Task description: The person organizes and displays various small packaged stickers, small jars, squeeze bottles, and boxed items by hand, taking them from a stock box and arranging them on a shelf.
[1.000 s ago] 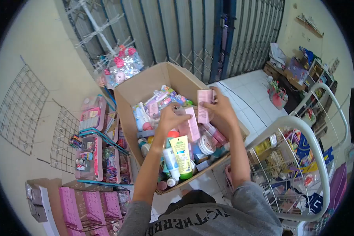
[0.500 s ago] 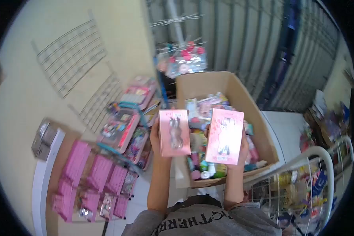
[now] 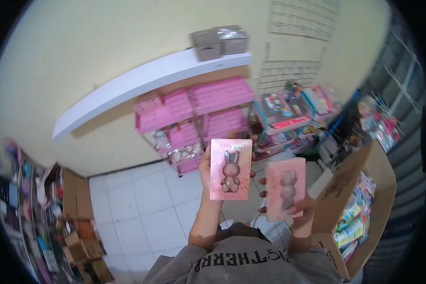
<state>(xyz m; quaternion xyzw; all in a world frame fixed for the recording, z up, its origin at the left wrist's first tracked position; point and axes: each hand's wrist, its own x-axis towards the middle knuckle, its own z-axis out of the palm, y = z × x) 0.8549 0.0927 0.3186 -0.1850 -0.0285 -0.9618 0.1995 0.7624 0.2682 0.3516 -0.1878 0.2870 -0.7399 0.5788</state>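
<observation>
In my left hand (image 3: 205,168) is an upright pink box (image 3: 217,187) with a rabbit-shaped figure on its front and a white price sticker near the top. My fingers wrap around its back and both sides. Just to the right, my right hand (image 3: 306,208) grips a similar pink box (image 3: 275,208), slightly lower and tilted, blurred by motion. Its thumb lies across the lower front and fingertips show at the left edge. The two boxes are apart, held in front of my chest.
A large cardboard box (image 3: 388,189) of colourful packages stands at the right. Pink shelves (image 3: 222,97) line the wall below a white ledge (image 3: 146,85) bearing grey baskets (image 3: 208,49). A tiered cart (image 3: 288,124) holds small goods. Cartons (image 3: 78,194) and racks stand left, on white floor tiles (image 3: 142,203).
My view has swung left, from over the large cardboard box toward the pink shelves. Both pink boxes came along in my hands; the right one now sits lower than the left.
</observation>
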